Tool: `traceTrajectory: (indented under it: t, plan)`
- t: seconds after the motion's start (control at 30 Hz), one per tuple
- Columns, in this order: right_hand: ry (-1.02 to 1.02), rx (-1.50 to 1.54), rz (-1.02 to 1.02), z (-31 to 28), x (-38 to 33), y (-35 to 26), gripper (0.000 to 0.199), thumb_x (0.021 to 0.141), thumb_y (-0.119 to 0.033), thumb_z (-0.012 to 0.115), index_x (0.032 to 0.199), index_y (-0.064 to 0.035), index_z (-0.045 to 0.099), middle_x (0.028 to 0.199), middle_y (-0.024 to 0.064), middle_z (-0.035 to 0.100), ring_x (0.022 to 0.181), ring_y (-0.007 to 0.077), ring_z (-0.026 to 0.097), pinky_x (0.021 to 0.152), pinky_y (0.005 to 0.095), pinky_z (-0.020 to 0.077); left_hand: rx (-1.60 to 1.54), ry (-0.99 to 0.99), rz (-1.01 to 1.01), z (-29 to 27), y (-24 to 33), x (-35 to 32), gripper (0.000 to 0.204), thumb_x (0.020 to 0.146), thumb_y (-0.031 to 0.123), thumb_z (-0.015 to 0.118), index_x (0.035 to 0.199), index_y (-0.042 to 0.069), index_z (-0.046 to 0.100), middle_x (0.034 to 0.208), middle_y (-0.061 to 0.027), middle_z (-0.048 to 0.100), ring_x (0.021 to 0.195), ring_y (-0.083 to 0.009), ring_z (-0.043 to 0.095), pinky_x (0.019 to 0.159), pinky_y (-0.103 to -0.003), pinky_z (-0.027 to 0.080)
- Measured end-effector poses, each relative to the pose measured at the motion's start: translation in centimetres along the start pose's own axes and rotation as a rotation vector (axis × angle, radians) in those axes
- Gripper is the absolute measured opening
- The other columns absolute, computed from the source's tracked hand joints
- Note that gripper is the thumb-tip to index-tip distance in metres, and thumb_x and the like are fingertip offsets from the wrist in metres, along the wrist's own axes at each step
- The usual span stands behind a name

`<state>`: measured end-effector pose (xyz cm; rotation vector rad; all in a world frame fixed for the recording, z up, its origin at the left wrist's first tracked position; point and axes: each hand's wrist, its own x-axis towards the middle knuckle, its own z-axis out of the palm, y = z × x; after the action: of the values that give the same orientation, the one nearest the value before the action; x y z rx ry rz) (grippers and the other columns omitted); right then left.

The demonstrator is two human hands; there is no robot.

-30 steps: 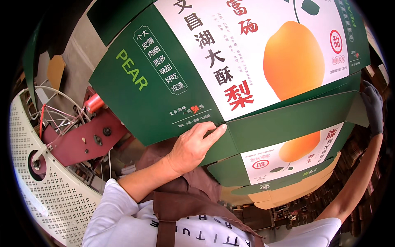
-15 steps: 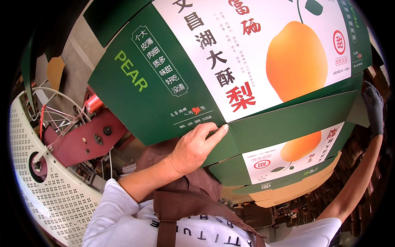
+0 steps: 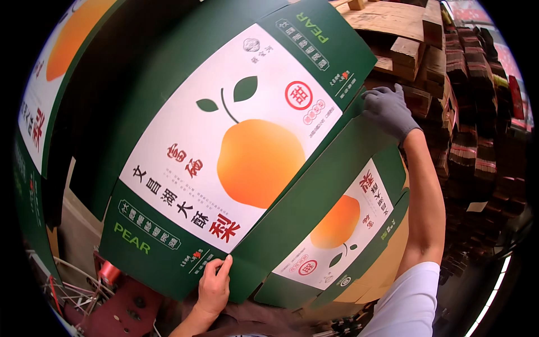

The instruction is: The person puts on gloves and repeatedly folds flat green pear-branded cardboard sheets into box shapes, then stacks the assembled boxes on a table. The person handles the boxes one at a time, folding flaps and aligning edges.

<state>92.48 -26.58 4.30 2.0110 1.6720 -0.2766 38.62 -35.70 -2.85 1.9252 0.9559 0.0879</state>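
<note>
A large green cardboard box [image 3: 236, 146], printed with a white panel and an orange pear picture, fills the middle of the view, held up and tilted. My left hand [image 3: 213, 286], bare, grips its lower edge near the fold. My right hand [image 3: 387, 109], in a grey glove, holds the box's upper right edge with the arm stretched up. A lower green flap with a second pear panel [image 3: 337, 224] hangs toward me beneath the main face.
A red metal machine [image 3: 120, 303] with wires sits at the lower left. Stacks of flat dark cartons [image 3: 477, 129] and wooden pallets [image 3: 404, 33] stand at the right and top right. Another green printed panel [image 3: 33, 123] is at the far left.
The box has swung and turned: its printed face now lies tilted the other way, and my gloved right hand has risen to the upper right edge. My left hand keeps its grip on the lower edge.
</note>
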Motion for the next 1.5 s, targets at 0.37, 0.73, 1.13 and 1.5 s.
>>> traceTrajectory:
  t: [0.37, 0.73, 1.13, 1.5]
  plan:
    - [-0.093, 0.027, 0.033, -0.1, 2.1, -0.2, 0.012, 0.084, -0.022, 0.059, 0.081, -0.0101, 0.062, 0.106, 0.0037, 0.068, 0.119, 0.0267, 0.055, 0.112, 0.0711, 0.018, -0.022, 0.011, 0.008, 0.0, 0.2, 0.2, 0.051, 0.077, -0.014, 0.061, 0.126, 0.001, 0.062, 0.104, -0.0146, 0.056, 0.083, -0.0284, 0.062, 0.071, -0.036, 0.054]
    - [-0.037, 0.02, 0.02, 0.9, 2.5, -0.1, 0.014, 0.087, -0.027, 0.062, 0.083, -0.0148, 0.065, 0.09, 0.0012, 0.066, 0.109, 0.0231, 0.059, 0.109, 0.0645, 0.0208, -0.006, 0.034, 0.029, 0.2, 0.3, 0.1, 0.051, 0.077, -0.015, 0.061, 0.126, 0.001, 0.062, 0.103, -0.0143, 0.055, 0.08, -0.0268, 0.061, 0.069, -0.035, 0.053]
    - [-0.078, 0.029, 0.043, 0.8, 3.1, -0.5, 0.015, 0.087, -0.03, 0.064, 0.084, -0.015, 0.066, 0.094, -0.0001, 0.068, 0.115, 0.0226, 0.056, 0.109, 0.0665, 0.0197, 0.001, 0.041, 0.044, 0.1, 0.4, 0.3, 0.052, 0.077, -0.015, 0.061, 0.126, 0.001, 0.061, 0.103, -0.0144, 0.055, 0.08, -0.0272, 0.061, 0.068, -0.035, 0.052]
    - [0.342, 0.451, -0.298, 6.4, -3.6, -20.7, 0.068, 0.086, -0.054, 0.06, 0.14, -0.0155, 0.047, 0.152, 0.0118, 0.039, 0.139, 0.0358, 0.038, 0.113, 0.0688, 0.0106, 0.01, 0.054, 0.038, 0.5, 0.2, 0.2, 0.044, 0.081, -0.011, 0.063, 0.123, 0.002, 0.063, 0.101, -0.0147, 0.056, 0.081, -0.028, 0.06, 0.069, -0.035, 0.052]
